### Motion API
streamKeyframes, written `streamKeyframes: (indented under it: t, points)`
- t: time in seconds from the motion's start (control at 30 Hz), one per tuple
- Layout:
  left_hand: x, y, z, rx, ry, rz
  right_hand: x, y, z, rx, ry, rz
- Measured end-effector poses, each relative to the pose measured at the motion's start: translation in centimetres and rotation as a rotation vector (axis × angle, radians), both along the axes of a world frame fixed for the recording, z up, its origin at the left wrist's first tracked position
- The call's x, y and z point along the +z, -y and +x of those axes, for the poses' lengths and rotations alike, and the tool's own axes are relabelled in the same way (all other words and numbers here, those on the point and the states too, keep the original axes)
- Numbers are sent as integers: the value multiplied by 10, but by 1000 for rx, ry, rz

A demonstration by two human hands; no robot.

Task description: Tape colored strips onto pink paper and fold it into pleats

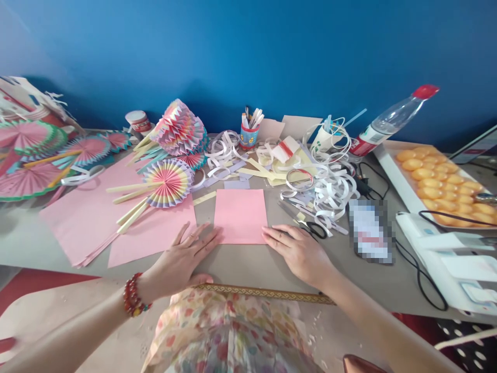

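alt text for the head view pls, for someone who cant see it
Both hands, left hand and right hand, lie flat at the near corners of a pink paper square on a grey table. Folded paper fans, paper strips and scissors lie around it.

Both arms reach forward, palms down and flat. Left hand [182,261] has fingers spread, beaded bracelet on the wrist. Right hand [297,254] lies flat too, fingers together, pointing inward.

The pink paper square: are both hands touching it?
Touching. The head view shows left hand fingertips on the pink paper square lower left corner, right hand fingertips on its lower right.
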State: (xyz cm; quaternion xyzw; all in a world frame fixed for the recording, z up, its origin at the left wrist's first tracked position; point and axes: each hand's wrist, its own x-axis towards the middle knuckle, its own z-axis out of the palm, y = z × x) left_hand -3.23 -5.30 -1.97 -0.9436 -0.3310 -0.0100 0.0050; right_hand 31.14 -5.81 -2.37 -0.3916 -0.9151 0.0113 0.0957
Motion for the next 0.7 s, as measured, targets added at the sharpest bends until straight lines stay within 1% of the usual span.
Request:
streamKeyframes:
  t: [0.13,0.23,0.3,0.37,0.43,0.47,0.53,0.57,0.6,0.63,0.67,0.7]
  points:
    - [-5,5,-1,66,22,27,6,2,-8,-26,-48,0]
    - [-6,6,-1,93,71,15,4,1,-14,-57,-80,79]
    - [-2,8,-1,157,160,-11,0,-1,-16,-40,-80,158]
    - [4,12,-1,256,346,-72,-3,-3,-17,-9,-73,219]
    - [11,21,0,343,590,-222,-3,-4,-18,-2,-102,227]
    - [14,26,3,369,694,-354,-1,-3,-19,-17,-143,215]
    - [18,37,12,375,827,-700,4,0,-22,-82,-265,174]
    - [19,41,19,348,866,-892,7,4,-25,-117,-331,153]
    - [19,44,27,316,922,-1047,10,9,-29,-147,-393,139]
    - [18,46,36,277,1000,-1131,13,14,-34,-165,-441,133]
    - [17,46,46,234,1076,-1162,16,21,-40,-163,-470,132]
    - [15,45,55,214,1144,-1153,17,27,-46,-144,-479,141]
